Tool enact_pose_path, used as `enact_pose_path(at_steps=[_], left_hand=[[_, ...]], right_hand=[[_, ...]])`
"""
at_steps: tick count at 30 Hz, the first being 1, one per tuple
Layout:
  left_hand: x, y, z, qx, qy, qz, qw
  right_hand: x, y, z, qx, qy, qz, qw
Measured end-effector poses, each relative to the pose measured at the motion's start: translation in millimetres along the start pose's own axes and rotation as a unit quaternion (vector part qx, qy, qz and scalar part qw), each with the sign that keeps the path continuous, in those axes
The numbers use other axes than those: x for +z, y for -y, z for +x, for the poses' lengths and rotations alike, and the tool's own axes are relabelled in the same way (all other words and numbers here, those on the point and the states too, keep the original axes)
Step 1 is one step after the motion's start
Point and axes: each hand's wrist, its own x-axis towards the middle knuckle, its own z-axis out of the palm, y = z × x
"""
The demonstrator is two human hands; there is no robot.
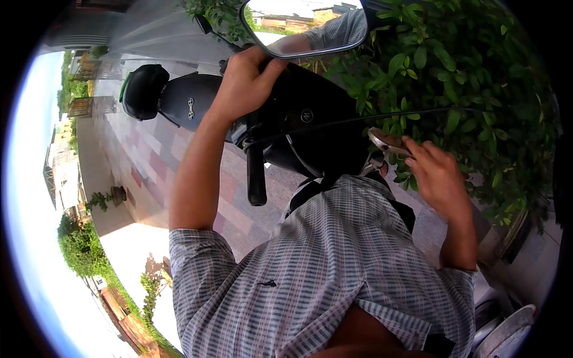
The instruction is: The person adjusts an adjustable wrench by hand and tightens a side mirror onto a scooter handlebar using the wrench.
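Observation:
My left hand [245, 83] grips the lower left edge of a motorbike's rear-view mirror [303, 55], its thumb by the rim and its fingertips hidden behind. The mirror glass reflects a forearm and a checked sleeve. In my right hand [439, 176] is a metal hand tool [389, 143] with a worn, shiny head; whether it is pliers or a wrench I cannot tell. The tool's head is beside the black motorbike [316, 119], near the leaves. Below my left forearm, the black handlebar grip [256, 176] points towards me.
A leafy bush [441, 65] stands close on the right, with a thin black cable [382, 117] across its leaves. A black top box [144, 91] sits behind the motorbike's seat. Tiled paving [161, 161] lies underneath. Another round-edged object [507, 334] is at lower right.

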Motion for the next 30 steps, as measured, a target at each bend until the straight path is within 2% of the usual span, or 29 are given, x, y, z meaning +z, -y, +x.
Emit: enact_pose_path(at_steps=[3, 4, 7, 9, 12, 15, 19, 22, 27, 30], left_hand=[[-2.5, -2.2, -23.4, 0.017, -0.029, -0.057, 0.998], [-8.0, 0.7, -33.1, -0.005, -0.003, -0.055, 0.998], [-3.1, -0.8, -50.5, -0.014, -0.131, -0.104, 0.986], [3.9, 7.8, -65.7, -0.04, -0.213, -0.246, 0.945], [4.8, 25.4, -75.0, -0.088, -0.309, -0.466, 0.824], [-3.6, 53.5, -67.8, -0.167, -0.306, -0.502, 0.792], [-12.8, 83.5, -37.1, -0.264, -0.246, -0.54, 0.761], [-11.6, 69.0, -3.7, -0.304, -0.195, -0.51, 0.78], [-3.2, 71.3, 35.3, -0.314, -0.104, -0.457, 0.825], [-10.3, 110.7, 43.9, -0.308, -0.027, -0.541, 0.782]], right_hand=[[3.2, -7.5, -3.6, -0.013, -0.014, 0.008, 1.0], [3.6, -9.2, -5.6, -0.01, -0.011, 0.014, 1.0], [4.0, -13.0, -11.1, 0.002, 0.003, 0.042, 0.999], [5.9, -15.1, -14.0, 0.007, 0.008, 0.049, 0.999], [10.8, -17.8, -21.3, 0.012, 0.005, 0.047, 0.999], [13.1, -18.4, -25.9, 0.018, 0.009, 0.053, 0.998], [17.8, -17.2, -30.8, 0.024, 0.016, 0.049, 0.998], [20.6, -14.1, -35.5, 0.036, 0.025, 0.044, 0.998], [22.6, -10.6, -37.7, 0.063, 0.045, 0.041, 0.996], [20.3, -9.6, -42.2, 0.069, 0.048, 0.035, 0.996]])
